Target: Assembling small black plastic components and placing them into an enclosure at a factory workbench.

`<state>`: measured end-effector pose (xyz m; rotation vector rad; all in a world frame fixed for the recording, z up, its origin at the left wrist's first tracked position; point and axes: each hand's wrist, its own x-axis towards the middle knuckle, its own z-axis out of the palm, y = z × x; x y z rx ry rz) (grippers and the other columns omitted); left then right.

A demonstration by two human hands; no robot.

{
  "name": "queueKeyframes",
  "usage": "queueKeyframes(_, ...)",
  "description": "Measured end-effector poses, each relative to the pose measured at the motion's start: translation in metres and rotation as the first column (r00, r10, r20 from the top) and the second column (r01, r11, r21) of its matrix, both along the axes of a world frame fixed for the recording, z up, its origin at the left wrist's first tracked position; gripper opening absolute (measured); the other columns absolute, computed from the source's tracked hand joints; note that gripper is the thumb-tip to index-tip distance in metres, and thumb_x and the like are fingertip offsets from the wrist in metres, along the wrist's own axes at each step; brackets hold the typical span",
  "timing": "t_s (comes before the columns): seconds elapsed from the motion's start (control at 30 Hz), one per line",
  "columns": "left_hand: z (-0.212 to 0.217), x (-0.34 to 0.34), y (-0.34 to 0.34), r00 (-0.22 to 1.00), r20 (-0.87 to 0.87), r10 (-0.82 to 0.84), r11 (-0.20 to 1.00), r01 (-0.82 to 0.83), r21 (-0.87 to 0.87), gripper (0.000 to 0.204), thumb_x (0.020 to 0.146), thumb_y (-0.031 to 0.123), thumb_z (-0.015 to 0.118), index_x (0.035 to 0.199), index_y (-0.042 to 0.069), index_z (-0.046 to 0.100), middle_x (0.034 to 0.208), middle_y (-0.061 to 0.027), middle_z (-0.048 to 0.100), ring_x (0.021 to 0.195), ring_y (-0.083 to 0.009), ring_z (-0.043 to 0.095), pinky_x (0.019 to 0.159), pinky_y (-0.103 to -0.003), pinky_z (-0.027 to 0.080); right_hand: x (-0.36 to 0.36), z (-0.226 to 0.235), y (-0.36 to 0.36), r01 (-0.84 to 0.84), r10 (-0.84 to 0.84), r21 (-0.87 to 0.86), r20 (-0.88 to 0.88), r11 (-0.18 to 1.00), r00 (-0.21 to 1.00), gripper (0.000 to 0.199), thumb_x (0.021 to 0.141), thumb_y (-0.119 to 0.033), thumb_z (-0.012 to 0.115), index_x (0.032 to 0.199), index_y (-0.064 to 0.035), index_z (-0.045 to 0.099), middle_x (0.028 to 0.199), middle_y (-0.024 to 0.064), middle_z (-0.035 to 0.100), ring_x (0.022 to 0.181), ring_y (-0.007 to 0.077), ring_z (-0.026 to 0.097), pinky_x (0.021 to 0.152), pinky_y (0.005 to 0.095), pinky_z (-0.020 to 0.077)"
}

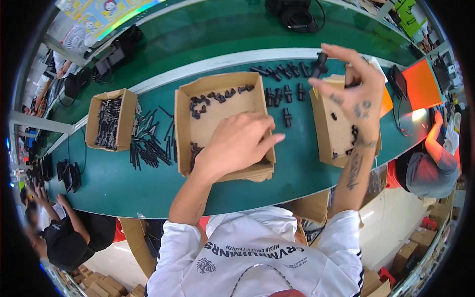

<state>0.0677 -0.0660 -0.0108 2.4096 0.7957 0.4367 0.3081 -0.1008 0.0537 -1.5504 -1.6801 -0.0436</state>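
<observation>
Your right hand [354, 91]: raised over the far side of the green worktop [148, 183], fingers [346, 52] pinching a small black plastic T-shaped connector [320, 62] at its lower end; the piece stands nearly upright above the row of like parts.

Your left hand [237, 143]: palm down over the near right corner of the shallow open brown cardboard box [185, 131] in the middle, fingers held close together and stretched toward the right, past the box wall. Whether anything lies under them, you cannot tell.

Inside that middle box: a loose arc of small black plastic fittings [217, 96] along the far side, a few more by the near left wall.

Between your two hands, on the worktop: black T-shaped connectors laid out in rows [284, 91], each apart from its neighbour, one set alone nearer you.

Under your right forearm: a second open brown cardboard box [329, 133], with a few black pieces along its right wall.

To your left: a smaller brown cardboard box filled with thin black rods [110, 121], and a loose heap of the same black rods [148, 143] spilled just beside it on the worktop.

At the far edge: a coil of black cable [297, 17]. At the right: an orange panel [420, 84].

Other people: one in a black top [79, 235] at the lower left, one in grey with an orange sleeve [428, 168] at the right.
</observation>
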Motion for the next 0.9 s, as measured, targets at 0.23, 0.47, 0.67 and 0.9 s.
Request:
queueKeyframes(0.23,-0.006,0.011,-0.011,0.95,-0.266,-0.164,0.984,0.176,0.024,0.035,0.09,0.036,0.065,0.097,0.002,0.069,0.089,-0.0128,0.067,0.084,-0.0319,0.067,0.073,-0.044,0.053,0.095,-0.03,0.051,0.065,0.059,-0.31,0.375,0.948,0.925,0.05,0.063,-0.017,0.087,0.11,-0.0123,0.071,0.103,0.0097,0.073,0.076,0.0255,0.068,0.068,0.0348,0.0526)
queueKeyframes(0.47,-0.006,0.008,-0.016,0.929,-0.308,-0.206,0.97,0.236,0.065,0.037,0.089,0.038,0.065,0.104,0.004,0.068,0.084,-0.0121,0.065,0.081,-0.0314,0.068,0.072,-0.041,0.055,0.153,-0.072,0.101,-0.047,0.257,-0.494,0.366,0.868,0.894,0.049,0.064,0.002,0.08,0.111,-0.0002,0.069,0.108,0.0166,0.071,0.1,0.0259,0.07,0.079,0.0361,0.057)
queueKeyframes(0.67,-0.013,0.004,-0.012,0.928,-0.281,-0.246,0.964,0.264,0.028,0.039,0.089,0.038,0.065,0.109,0.004,0.067,0.088,-0.0122,0.067,0.084,-0.0305,0.068,0.074,-0.041,0.055,0.165,-0.091,0.112,-0.075,0.28,-0.678,0.198,0.731,0.939,0.044,0.069,0.014,0.068,0.112,0.004,0.067,0.115,0.0215,0.068,0.106,0.0282,0.068,0.081,0.0331,0.0588)
queueKeyframes(0.9,-0.015,0.006,-0.005,0.913,-0.302,-0.276,0.959,0.283,-0.018,0.04,0.09,0.036,0.065,0.113,0.004,0.065,0.092,-0.0129,0.068,0.086,-0.0311,0.068,0.076,-0.042,0.055,0.166,-0.098,0.111,-0.099,0.292,-0.65,0.195,0.754,0.936,0.053,0.063,-0.008,0.087,0.112,-0.0029,0.07,0.113,0.0147,0.071,0.107,0.0287,0.066,0.092,0.0358,0.0524)
